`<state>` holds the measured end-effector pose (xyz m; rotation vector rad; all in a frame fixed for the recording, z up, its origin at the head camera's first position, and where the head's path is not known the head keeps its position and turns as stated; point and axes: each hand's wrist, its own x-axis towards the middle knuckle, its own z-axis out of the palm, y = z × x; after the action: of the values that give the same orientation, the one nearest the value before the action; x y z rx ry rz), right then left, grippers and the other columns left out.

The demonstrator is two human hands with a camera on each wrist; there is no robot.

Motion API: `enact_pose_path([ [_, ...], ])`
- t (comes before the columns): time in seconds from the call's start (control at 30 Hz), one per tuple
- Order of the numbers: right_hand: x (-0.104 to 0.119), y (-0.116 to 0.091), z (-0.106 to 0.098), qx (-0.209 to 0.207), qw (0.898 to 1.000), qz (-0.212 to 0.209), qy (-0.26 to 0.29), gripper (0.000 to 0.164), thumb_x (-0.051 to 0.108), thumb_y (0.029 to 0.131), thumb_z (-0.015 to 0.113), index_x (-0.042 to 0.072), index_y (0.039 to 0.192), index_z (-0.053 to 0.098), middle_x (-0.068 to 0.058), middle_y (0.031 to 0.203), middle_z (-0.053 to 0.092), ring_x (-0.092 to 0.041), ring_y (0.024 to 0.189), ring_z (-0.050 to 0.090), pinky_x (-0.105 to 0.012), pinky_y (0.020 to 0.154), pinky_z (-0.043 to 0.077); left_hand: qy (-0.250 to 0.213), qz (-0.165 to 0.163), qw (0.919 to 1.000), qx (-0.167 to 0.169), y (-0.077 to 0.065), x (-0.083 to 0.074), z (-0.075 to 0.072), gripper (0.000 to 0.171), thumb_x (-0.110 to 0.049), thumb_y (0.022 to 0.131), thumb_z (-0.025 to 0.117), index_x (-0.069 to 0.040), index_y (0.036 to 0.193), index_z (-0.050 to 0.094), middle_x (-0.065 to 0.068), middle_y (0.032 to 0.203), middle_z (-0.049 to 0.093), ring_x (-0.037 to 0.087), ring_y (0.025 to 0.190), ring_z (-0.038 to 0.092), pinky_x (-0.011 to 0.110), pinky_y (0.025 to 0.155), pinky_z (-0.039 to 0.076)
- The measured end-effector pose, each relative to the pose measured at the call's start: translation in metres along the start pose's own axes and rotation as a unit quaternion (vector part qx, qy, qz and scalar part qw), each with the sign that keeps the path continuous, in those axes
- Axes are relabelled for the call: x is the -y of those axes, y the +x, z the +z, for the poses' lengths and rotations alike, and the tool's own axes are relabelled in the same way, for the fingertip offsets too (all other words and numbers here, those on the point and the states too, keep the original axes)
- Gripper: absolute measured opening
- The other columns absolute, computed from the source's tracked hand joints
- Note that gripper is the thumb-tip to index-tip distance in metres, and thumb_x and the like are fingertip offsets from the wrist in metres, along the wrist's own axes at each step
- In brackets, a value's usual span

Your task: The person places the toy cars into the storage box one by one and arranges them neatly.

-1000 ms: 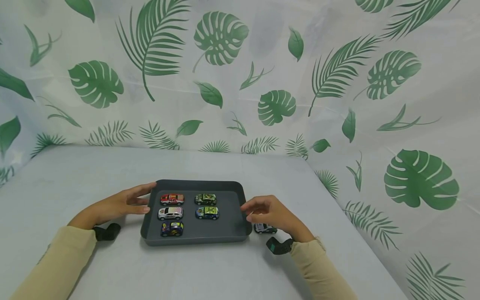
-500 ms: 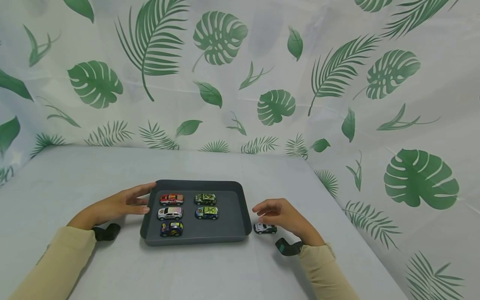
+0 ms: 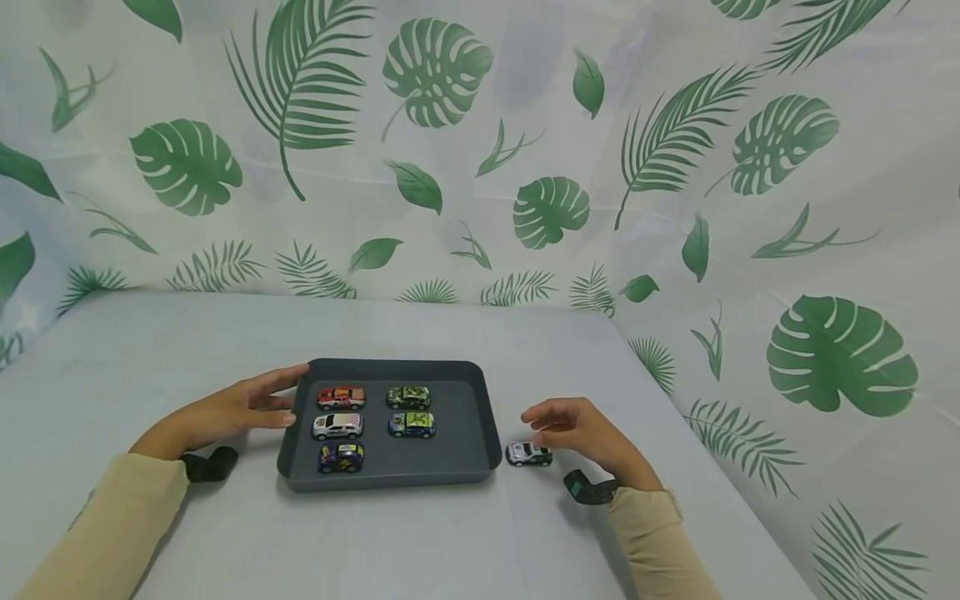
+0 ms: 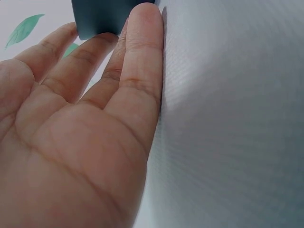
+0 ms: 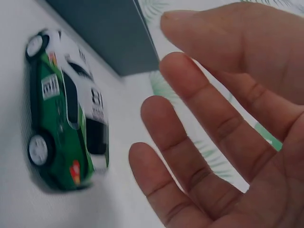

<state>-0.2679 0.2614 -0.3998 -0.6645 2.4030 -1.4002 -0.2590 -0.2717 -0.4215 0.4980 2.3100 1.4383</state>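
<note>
A dark grey tray (image 3: 461,446) lies on the table with several toy cars inside. At its left stand a red car (image 3: 341,398), a white car (image 3: 337,427) and a dark blue car (image 3: 341,457). A camouflage-green car (image 3: 408,397) and a blue-and-yellow car (image 3: 411,425) form a second column. My left hand (image 3: 221,415) rests its extended fingers against the tray's left side. Outside the tray's right side is a white-and-green toy car (image 5: 69,111). My right hand (image 3: 588,437) hovers just right of this car, fingers loosely bent, holding nothing.
A pale cloth (image 3: 390,542) covers the table. Behind and to the right hangs a white sheet (image 3: 652,50) printed with green leaves. A black wrist camera (image 3: 210,465) sits at the left wrist, and another black wrist camera (image 3: 591,487) at the right wrist.
My right hand has moved rightward, away from the tray's right edge, uncovering the white-and-green car. The left hand stays at the tray's left side. The whole view has shifted slightly.
</note>
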Motion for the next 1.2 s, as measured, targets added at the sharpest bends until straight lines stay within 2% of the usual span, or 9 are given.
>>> enact_pose_path([
  [0.27, -0.005, -0.004, -0.005, 0.014, 1.000, 0.012, 0.002, 0.036, 0.002, 0.097, 0.075, -0.013, 0.129, 0.069, -0.030, 0.131, 0.069, -0.028, 0.112, 0.069, -0.028, 0.088, 0.059, -0.001, -0.004, 1.0000, 0.000, 0.001, 0.002, 0.000, 0.094, -0.021, 0.104, 0.075, -0.001, 0.173, 0.014, 0.035, 0.173, 0.020, 0.063, 0.152, 0.030, 0.076, 0.114, 0.036],
  [0.47, -0.011, -0.003, -0.004, 0.033, 0.999, 0.018, 0.001, 0.035, -0.001, 0.096, 0.076, -0.014, 0.128, 0.070, -0.030, 0.129, 0.071, -0.025, 0.109, 0.070, -0.026, 0.088, 0.059, 0.002, -0.015, 0.9999, -0.003, 0.000, 0.002, 0.000, 0.095, -0.023, 0.104, 0.076, -0.002, 0.173, 0.014, 0.035, 0.173, 0.021, 0.062, 0.153, 0.030, 0.077, 0.114, 0.035],
  [0.87, -0.011, -0.003, -0.004, 0.060, 0.998, 0.018, -0.029, 0.038, -0.002, 0.091, 0.082, -0.014, 0.125, 0.071, -0.025, 0.125, 0.075, -0.029, 0.116, 0.071, -0.027, 0.097, 0.054, -0.002, -0.007, 1.0000, -0.003, 0.000, 0.000, 0.000, 0.094, -0.022, 0.104, 0.075, -0.002, 0.173, 0.014, 0.034, 0.173, 0.020, 0.062, 0.153, 0.030, 0.076, 0.114, 0.035],
  [1.0, -0.012, -0.003, -0.002, 0.065, 0.998, 0.015, -0.016, 0.039, -0.006, 0.089, 0.082, -0.016, 0.125, 0.071, -0.024, 0.122, 0.075, -0.024, 0.110, 0.072, -0.024, 0.092, 0.055, 0.000, -0.007, 1.0000, -0.003, 0.000, 0.000, 0.000, 0.094, -0.022, 0.104, 0.076, -0.002, 0.173, 0.014, 0.034, 0.173, 0.021, 0.062, 0.153, 0.030, 0.076, 0.114, 0.036],
  [1.2, -0.014, -0.002, -0.001, 0.065, 0.998, 0.010, -0.026, 0.037, -0.007, 0.089, 0.082, -0.015, 0.123, 0.072, -0.021, 0.121, 0.076, -0.016, 0.107, 0.070, -0.021, 0.093, 0.054, -0.003, -0.003, 1.0000, -0.003, 0.000, 0.000, 0.000, 0.094, -0.021, 0.104, 0.076, -0.001, 0.173, 0.015, 0.035, 0.173, 0.021, 0.062, 0.152, 0.031, 0.076, 0.114, 0.036],
])
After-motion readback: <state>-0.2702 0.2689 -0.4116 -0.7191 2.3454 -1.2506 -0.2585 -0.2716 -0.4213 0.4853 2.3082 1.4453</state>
